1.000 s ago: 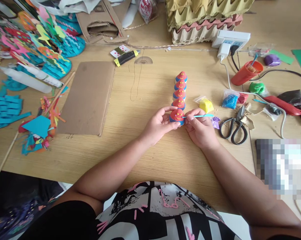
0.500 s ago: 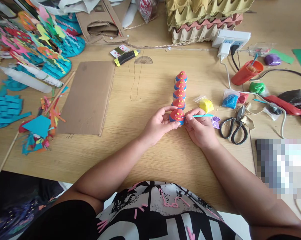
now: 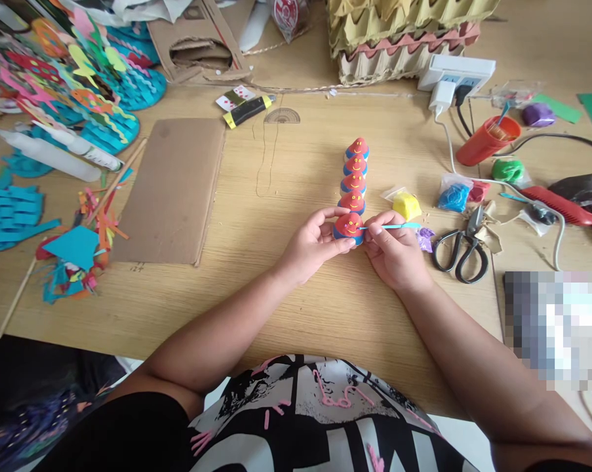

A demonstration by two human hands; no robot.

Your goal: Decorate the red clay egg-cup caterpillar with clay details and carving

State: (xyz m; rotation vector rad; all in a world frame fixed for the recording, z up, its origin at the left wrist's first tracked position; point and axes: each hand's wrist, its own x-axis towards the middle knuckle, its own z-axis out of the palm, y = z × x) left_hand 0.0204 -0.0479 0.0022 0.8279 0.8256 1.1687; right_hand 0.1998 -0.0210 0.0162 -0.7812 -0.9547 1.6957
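Between the thumb and fingers of my left hand (image 3: 311, 244) sits a small red-and-blue clay figure (image 3: 348, 226) with a yellow smile and eyes. My right hand (image 3: 396, 252) is closed on a thin light-blue clay modelling tool (image 3: 398, 226), whose tip touches the figure's face at the right end of the smile. Behind the held figure, a row of several matching clay figures (image 3: 355, 165) runs away from me. Yellow clay (image 3: 406, 206) in a clear wrapper and a bit of purple clay (image 3: 425, 239) lie beside my right hand.
Black-handled scissors (image 3: 460, 252), blue clay (image 3: 453, 196) and a red cup (image 3: 487, 141) lie to the right. A white power strip (image 3: 457, 73) and egg trays (image 3: 404, 42) are at the back. Leftward are a cardboard sheet (image 3: 170, 190), paper scraps (image 3: 74, 249) and glue bottles (image 3: 54, 156).
Both hands hold nearly the same pose. The tool's tip stays at the figure's face, and the whole view has shifted very slightly.
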